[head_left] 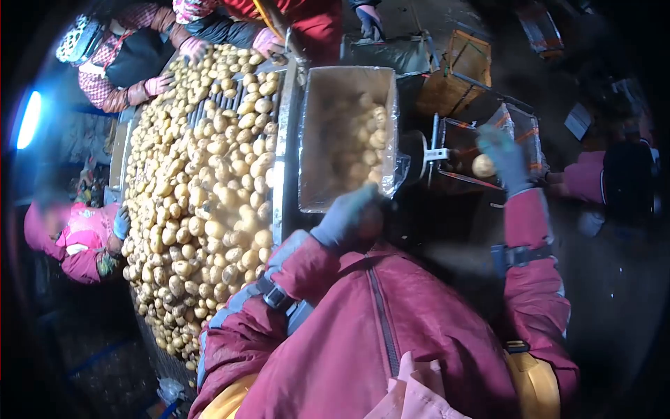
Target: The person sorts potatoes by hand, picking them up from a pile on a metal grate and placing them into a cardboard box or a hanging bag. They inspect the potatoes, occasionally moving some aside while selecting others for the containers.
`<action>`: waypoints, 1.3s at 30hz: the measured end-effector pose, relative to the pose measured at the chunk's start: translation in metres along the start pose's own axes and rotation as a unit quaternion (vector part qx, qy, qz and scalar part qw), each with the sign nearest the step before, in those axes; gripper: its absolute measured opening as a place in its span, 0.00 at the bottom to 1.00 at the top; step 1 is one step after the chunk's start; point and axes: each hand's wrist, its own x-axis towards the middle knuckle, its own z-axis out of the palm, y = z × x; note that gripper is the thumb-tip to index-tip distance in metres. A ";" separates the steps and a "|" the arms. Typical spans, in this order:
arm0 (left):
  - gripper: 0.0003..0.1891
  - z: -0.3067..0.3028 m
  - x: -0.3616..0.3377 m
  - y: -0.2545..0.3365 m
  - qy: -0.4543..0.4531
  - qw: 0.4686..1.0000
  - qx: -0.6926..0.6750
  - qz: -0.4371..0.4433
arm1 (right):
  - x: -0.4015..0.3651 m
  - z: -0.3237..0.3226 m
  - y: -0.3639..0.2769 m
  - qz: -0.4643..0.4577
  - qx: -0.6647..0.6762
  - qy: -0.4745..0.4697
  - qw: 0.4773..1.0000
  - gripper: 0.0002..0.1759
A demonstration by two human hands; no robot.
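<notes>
My left hand (345, 216), in a grey-blue glove, is at the near edge of a plastic-lined cardboard box (312, 133) that holds potatoes (370, 133). Its fingers are blurred, and I cannot tell whether it holds anything. Off to the right, my right hand (508, 159), gloved too, has a single potato (483, 166) at its palm and fingers. That potato is over a second box (525, 133) with a clear plastic liner. Between the two boxes is a small white labelled part (437, 154) on a metal post.
A wide roller table (209, 112) heaped with potatoes lies to my left. Co-workers stand around it, one person's gloved hand (121, 223) at its left edge. A wooden-framed crate (469, 59) is at the back; another person (586, 178) is at the far right.
</notes>
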 end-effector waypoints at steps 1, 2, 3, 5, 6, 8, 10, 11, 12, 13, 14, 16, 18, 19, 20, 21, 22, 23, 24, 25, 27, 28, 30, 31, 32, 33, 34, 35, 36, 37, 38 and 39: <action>0.14 -0.004 -0.001 0.000 0.042 0.974 -0.217 -0.059 | 0.022 -0.029 0.030 -0.099 -0.092 0.021 0.991 0.21; 0.15 -0.008 0.001 0.000 0.049 0.930 -0.354 -0.086 | 0.014 -0.028 0.000 -0.049 0.060 0.037 0.996 0.23; 0.17 -0.013 0.003 0.000 0.064 0.866 -0.484 -0.113 | 0.007 -0.018 -0.034 -0.037 0.064 0.014 0.997 0.23; 0.21 -0.024 0.008 -0.002 0.073 0.677 -0.692 -0.239 | -0.010 0.030 -0.071 0.012 0.123 -0.077 0.989 0.24; 0.23 -0.025 0.006 -0.004 0.115 0.712 -0.657 -0.219 | -0.021 0.059 -0.085 0.049 0.176 -0.146 0.972 0.24; 0.25 -0.023 -0.003 -0.009 0.164 0.837 -0.497 -0.157 | -0.050 0.128 -0.107 0.072 0.196 -0.286 0.935 0.30; 0.27 -0.022 -0.016 -0.009 0.211 0.955 -0.186 -0.098 | -0.079 0.191 -0.136 0.081 0.191 -0.360 0.910 0.32; 0.26 -0.032 -0.020 0.027 0.229 0.865 -0.403 -0.192 | -0.082 0.214 -0.129 0.012 0.133 -0.363 0.922 0.31; 0.25 -0.038 -0.025 0.046 0.234 0.720 -0.597 -0.265 | -0.084 0.236 -0.121 -0.059 0.070 -0.357 0.929 0.29; 0.25 -0.036 -0.036 0.034 0.247 0.763 -0.557 -0.214 | -0.088 0.257 -0.123 -0.126 0.010 -0.342 0.931 0.27; 0.24 -0.034 -0.047 0.022 0.263 0.800 -0.514 -0.163 | -0.085 0.266 -0.126 -0.085 0.039 -0.381 0.920 0.25; 0.22 -0.047 -0.082 0.007 0.250 0.784 -0.552 -0.135 | -0.075 0.299 -0.102 0.064 0.201 -0.409 0.888 0.17; 0.20 -0.053 -0.124 -0.013 0.214 0.724 -0.647 -0.107 | -0.060 0.315 -0.087 -0.062 0.078 -0.378 0.920 0.17; 0.20 -0.063 -0.146 -0.008 0.267 0.846 -0.446 -0.121 | -0.048 0.317 -0.076 -0.138 0.012 -0.305 0.942 0.18; 0.21 -0.079 -0.171 -0.011 0.323 0.829 -0.413 -0.194 | -0.027 0.314 -0.063 -0.050 0.074 -0.321 0.943 0.17; 0.22 -0.096 -0.196 -0.015 0.373 0.801 -0.384 -0.267 | -0.010 0.306 -0.065 0.014 0.103 -0.356 0.929 0.18; 0.21 -0.107 -0.220 -0.014 0.439 0.796 -0.333 -0.252 | 0.000 0.300 -0.071 -0.026 0.095 -0.327 0.940 0.19; 0.19 -0.119 -0.244 -0.013 0.500 0.785 -0.276 -0.240 | 0.009 0.282 -0.110 0.135 0.077 -0.362 0.919 0.23; 0.19 -0.133 -0.261 -0.035 0.556 0.703 -0.329 -0.296 | 0.024 0.279 -0.105 0.136 0.091 -0.330 0.930 0.26; 0.19 -0.137 -0.271 -0.021 0.556 0.738 -0.281 -0.259 | 0.043 0.271 -0.098 0.148 0.108 -0.324 0.928 0.28; 0.18 -0.139 -0.272 -0.028 0.579 0.722 -0.288 -0.245 | 0.074 0.256 -0.086 0.168 0.106 -0.269 0.942 0.27; 0.18 -0.138 -0.273 -0.042 0.580 0.732 -0.287 -0.214 | 0.080 0.253 -0.087 0.164 0.098 -0.251 0.949 0.26; 0.18 -0.150 -0.273 -0.064 0.604 0.757 -0.139 -0.207 | 0.077 0.253 -0.091 0.143 0.083 -0.231 0.959 0.26; 0.18 -0.161 -0.273 -0.074 0.611 0.763 -0.062 -0.202 | 0.070 0.257 -0.098 0.133 0.077 -0.222 0.963 0.25; 0.22 -0.176 -0.273 -0.088 0.619 0.764 0.038 -0.179 | 0.062 0.263 -0.104 0.138 0.076 -0.246 0.956 0.25; 0.25 -0.195 -0.272 -0.088 0.590 0.759 0.145 -0.234 | 0.050 0.272 -0.113 0.142 0.076 -0.271 0.949 0.25; 0.29 -0.212 -0.268 -0.087 0.553 0.742 0.250 -0.284 | 0.038 0.283 -0.122 0.145 0.077 -0.294 0.941 0.25; 0.32 -0.223 -0.262 -0.093 0.532 0.732 0.296 -0.305 | 0.025 0.296 -0.131 0.138 0.071 -0.309 0.938 0.23; 0.35 -0.233 -0.253 -0.102 0.509 0.720 0.341 -0.326 | 0.011 0.311 -0.139 0.132 0.066 -0.324 0.935 0.22; 0.34 -0.240 -0.246 -0.117 0.508 0.694 0.421 -0.288 | -0.002 0.328 -0.153 0.129 0.059 -0.359 0.922 0.22; 0.34 -0.247 -0.237 -0.111 0.474 0.699 0.419 -0.333 | -0.012 0.344 -0.165 0.127 0.051 -0.396 0.908 0.22; 0.34 -0.252 -0.227 -0.095 0.439 0.702 0.414 -0.378 | -0.019 0.362 -0.158 0.109 0.057 -0.412 0.903 0.22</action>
